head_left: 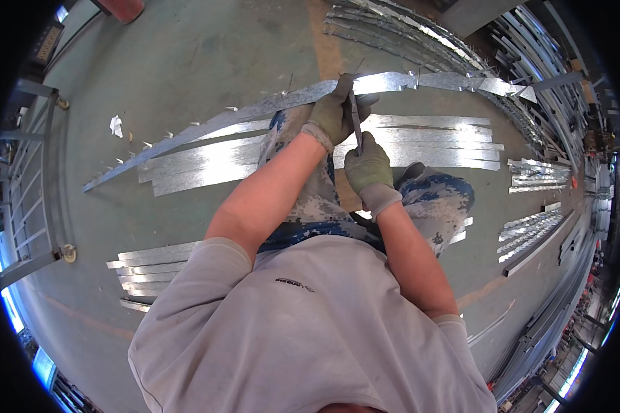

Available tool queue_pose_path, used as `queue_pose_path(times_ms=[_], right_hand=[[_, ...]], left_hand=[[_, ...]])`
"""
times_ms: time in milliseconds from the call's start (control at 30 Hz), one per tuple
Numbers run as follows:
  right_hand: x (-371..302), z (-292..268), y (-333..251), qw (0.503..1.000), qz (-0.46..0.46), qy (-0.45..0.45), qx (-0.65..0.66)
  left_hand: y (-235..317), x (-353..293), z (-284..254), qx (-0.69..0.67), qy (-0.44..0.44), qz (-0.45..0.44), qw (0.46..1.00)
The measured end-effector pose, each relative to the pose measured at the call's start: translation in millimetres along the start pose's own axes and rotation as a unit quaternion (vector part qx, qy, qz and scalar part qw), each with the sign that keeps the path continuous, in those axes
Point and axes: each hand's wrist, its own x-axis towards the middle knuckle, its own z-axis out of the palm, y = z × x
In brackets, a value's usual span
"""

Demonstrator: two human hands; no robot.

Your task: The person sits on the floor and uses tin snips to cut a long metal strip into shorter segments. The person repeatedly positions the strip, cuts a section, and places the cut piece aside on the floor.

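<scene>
A long, shiny metal strip [386,82] with small upright tabs along it stretches across in front of me, slanting down to the left. My left hand [332,115], in a green-grey work glove, grips the strip near its middle with the fingers closed round it. Just to the right and nearer, my gloved right hand [369,165] is closed on the lower end of a narrow metal hand tool [356,120]. The tool points up toward the strip beside my left hand; its exact kind is unclear. Flat metal strips [420,141] lie on the floor beneath both hands.
Tabbed strips [393,38] are piled at the far right, near long metal profiles [523,48]. Shorter metal bundles [536,177] lie on the right, more flat strips [155,267] at the near left. A wheeled metal frame [54,179] stands left, near a white scrap [116,126].
</scene>
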Motion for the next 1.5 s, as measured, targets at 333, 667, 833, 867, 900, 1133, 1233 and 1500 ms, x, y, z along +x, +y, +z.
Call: queue_pose_path(times_ms=[333, 667, 833, 867, 900, 1133, 1233, 1500], right_hand=[[2.1, 5.7, 7.4, 1.000, 0.000, 0.013, 0.021], [4.5, 9.0, 5.0, 1.000, 0.004, 0.021, -0.009], [0.9, 9.3, 3.8, 1.000, 0.003, 0.020, 0.004], [3.2, 11.9, 7.2, 1.000, 0.001, 0.016, 0.006], [4.3, 13.5, 8.6, 1.000, -0.002, 0.011, 0.009], [-2.0, 7.5, -2.0, 0.999, 0.024, 0.031, -0.017], [-1.4, 7.1, -5.2, 0.999, 0.038, 0.030, -0.012], [1.4, 13.6, 2.2, 0.998, 0.005, 0.042, 0.045]], left_hand=[[-0.4, 1.7, 0.8, -0.037, -0.010, 0.001, 0.999], [1.1, 3.4, -1.8, -0.007, 0.003, -0.008, 1.000], [1.1, 1.5, -1.0, -0.019, -0.008, -0.007, 1.000], [0.9, 1.1, -0.4, -0.022, -0.012, -0.006, 1.000], [0.4, 1.5, -1.8, -0.026, -0.016, -0.005, 1.000], [-1.1, 4.4, -6.6, -0.040, -0.014, -0.008, 0.999], [-0.7, 3.8, -2.9, -0.026, -0.002, -0.020, 0.999], [-7.6, -15.8, 5.1, 0.089, -0.005, -0.056, 0.994]])
